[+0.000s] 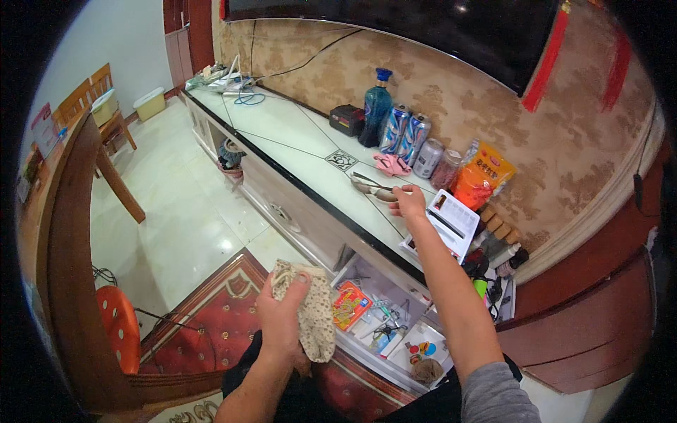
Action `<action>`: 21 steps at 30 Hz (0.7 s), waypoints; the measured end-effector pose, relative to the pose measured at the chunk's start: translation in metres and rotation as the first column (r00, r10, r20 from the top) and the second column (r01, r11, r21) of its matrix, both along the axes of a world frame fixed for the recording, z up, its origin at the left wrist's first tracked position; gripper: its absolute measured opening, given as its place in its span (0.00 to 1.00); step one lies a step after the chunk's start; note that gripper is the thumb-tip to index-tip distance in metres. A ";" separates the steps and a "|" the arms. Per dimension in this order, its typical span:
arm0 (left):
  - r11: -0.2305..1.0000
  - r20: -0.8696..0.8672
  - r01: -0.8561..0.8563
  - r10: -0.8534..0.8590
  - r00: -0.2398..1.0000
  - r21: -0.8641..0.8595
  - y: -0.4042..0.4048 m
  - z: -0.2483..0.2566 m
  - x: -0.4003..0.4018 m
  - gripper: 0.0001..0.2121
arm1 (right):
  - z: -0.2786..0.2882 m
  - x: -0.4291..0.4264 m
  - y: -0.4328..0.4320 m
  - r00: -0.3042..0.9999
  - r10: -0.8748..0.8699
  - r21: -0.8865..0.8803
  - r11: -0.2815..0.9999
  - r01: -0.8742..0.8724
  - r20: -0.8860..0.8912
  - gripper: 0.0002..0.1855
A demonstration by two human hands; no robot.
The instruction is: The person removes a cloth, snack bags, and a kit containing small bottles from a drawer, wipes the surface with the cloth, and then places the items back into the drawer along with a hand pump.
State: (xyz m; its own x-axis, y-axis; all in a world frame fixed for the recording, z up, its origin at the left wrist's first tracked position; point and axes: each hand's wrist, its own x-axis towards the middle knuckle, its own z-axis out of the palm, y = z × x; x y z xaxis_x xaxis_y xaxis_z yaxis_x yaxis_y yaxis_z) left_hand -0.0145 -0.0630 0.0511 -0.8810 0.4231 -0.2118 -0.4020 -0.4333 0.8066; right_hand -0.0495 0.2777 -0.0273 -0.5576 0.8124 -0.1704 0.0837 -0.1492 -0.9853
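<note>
My left hand (pixel 283 312) grips a cream cloth pouch (pixel 316 322) with a small dark print and a cord near its top. The pouch hangs in front of the cabinet, beside the pulled-out drawer (pixel 344 338). Over the white cabinet top (pixel 296 143), my right hand (pixel 410 202) holds a pair of sunglasses (pixel 370 187) by one end, their lenses pointing left. Whether the glasses touch the surface I cannot tell. A pink cloth item (pixel 392 164) lies just behind them. To the right of my right hand rests a white box (pixel 455 219) with a dark strip across it.
Along the wall stand a blue bottle (pixel 376 111), cans (pixel 412 137), a jar (pixel 446 169) and an orange snack bag (pixel 484 174). The drawer holds an orange packet (pixel 351 305), cables and small items. An orange stool (pixel 117 329) stands left, near a wooden table (pixel 63 211).
</note>
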 end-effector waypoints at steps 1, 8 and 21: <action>1.000 0.022 -0.002 0.003 1.000 -0.024 0.000 0.000 0.000 0.10 | 0.001 0.000 0.008 0.959 -0.120 0.373 0.928 0.016 0.257 0.20; 0.996 0.107 0.089 -0.089 0.990 0.000 0.002 -0.007 0.001 0.11 | 0.007 -0.030 0.047 0.899 -0.307 0.896 0.409 -0.172 0.313 0.24; 0.950 0.215 0.314 -0.307 0.927 0.003 0.012 -0.014 0.006 0.13 | 0.024 -0.048 0.059 0.790 -0.275 0.818 0.372 -0.439 0.549 0.22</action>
